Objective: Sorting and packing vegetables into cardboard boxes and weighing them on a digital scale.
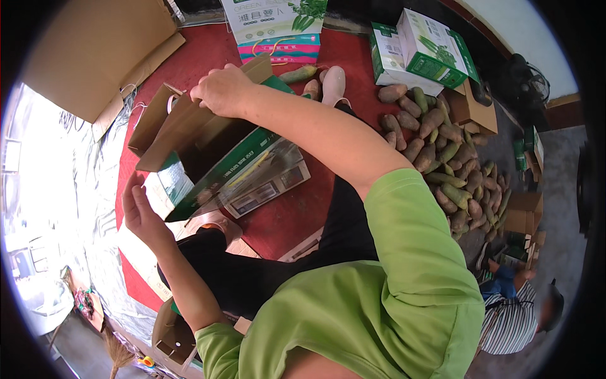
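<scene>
An open-topped cardboard box (235, 165), green and white outside and brown inside, is tilted in front of me with its flaps raised. My right hand (224, 93) reaches across to its far side, the fingers curled over a brown flap. At the box's near left corner is my left hand (144, 213), fingers stretched upward beside the white end panel; whether they touch it I cannot tell. Below the green wall, a printed panel (268, 189) with small pictures shows over the red floor covering (278, 230).
To the right lies a heap of sweet potatoes (432, 120) and green radishes (456, 196). White-and-green cartons (435, 47) are stacked behind it. Another carton (271, 22) stands at the far middle. A person in a striped shirt (510, 325) is at the lower right.
</scene>
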A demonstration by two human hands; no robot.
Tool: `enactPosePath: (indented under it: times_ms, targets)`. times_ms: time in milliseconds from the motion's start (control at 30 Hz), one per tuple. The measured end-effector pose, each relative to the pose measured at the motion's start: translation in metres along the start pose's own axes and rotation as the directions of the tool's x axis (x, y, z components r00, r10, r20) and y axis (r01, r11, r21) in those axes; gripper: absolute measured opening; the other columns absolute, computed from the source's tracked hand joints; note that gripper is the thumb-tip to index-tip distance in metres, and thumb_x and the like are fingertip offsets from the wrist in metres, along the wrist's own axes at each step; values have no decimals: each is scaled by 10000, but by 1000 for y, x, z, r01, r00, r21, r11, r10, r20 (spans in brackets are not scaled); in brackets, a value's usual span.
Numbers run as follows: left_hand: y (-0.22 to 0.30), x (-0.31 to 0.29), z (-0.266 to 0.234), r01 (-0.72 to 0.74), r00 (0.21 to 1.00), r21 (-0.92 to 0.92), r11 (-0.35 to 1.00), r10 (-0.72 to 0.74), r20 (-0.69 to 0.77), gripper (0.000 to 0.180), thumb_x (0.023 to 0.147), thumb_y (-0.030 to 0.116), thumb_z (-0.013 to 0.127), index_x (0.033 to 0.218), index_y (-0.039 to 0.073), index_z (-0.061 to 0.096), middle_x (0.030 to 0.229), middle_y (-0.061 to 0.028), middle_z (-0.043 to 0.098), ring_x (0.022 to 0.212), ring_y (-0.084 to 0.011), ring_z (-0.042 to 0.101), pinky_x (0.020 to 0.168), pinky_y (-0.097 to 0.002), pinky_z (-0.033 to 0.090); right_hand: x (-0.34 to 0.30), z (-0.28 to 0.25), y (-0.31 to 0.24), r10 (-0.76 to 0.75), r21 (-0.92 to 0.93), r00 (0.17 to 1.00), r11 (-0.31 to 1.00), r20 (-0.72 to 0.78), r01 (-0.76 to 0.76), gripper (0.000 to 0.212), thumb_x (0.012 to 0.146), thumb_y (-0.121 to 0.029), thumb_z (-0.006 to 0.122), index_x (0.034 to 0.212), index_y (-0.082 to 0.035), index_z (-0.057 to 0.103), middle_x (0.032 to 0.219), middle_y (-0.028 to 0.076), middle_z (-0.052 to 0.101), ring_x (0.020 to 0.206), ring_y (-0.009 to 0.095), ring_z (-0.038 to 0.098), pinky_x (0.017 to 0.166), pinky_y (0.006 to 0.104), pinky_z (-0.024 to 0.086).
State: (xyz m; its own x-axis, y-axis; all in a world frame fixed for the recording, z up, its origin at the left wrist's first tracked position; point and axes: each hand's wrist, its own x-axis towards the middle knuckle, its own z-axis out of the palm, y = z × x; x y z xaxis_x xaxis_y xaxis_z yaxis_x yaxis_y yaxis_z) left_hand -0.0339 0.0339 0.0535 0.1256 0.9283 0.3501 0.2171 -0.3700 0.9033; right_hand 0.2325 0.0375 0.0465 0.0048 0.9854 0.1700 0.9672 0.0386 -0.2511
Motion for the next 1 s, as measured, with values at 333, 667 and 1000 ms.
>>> enactPosePath:
  times_ms: [333, 667, 1000]
  targets:
    - [17, -28, 15, -634, 710, 348, 691, 340, 616, 345, 759, 153, 703, 1085, 52, 656, 969, -98, 641, 977, -299, 579, 929, -431, 412, -88, -51, 33, 123, 81, 963, 991, -241, -106, 262, 822, -276, 637, 1051, -152, 661, 1021, 44, 646, 1049, 246, 568, 850, 445, 438]
    - [3, -42, 48, -590, 670, 453, 668, 92, 737, 537, 758, 45, 673, 1272, 134, 547, 1111, -123, 634, 998, -308, 599, 868, -384, 458, -401, -46, 99, 673, 157, 733, 738, -102, -656, 246, 826, -165, 599, 1053, -81, 643, 994, 126, 654, 933, 287, 619, 780, 367, 489]
    - [-21, -21, 37, -476, 697, 543, 692, -80, 713, 375, 818, 49, 660, 1182, 21, 574, 1027, -120, 656, 918, -221, 622, 819, -331, 484, -730, 102, -39, 878, -224, 170, 294, 447, -929, 160, 800, -198, 596, 900, -112, 687, 950, 133, 664, 889, 337, 625, 774, 432, 498]
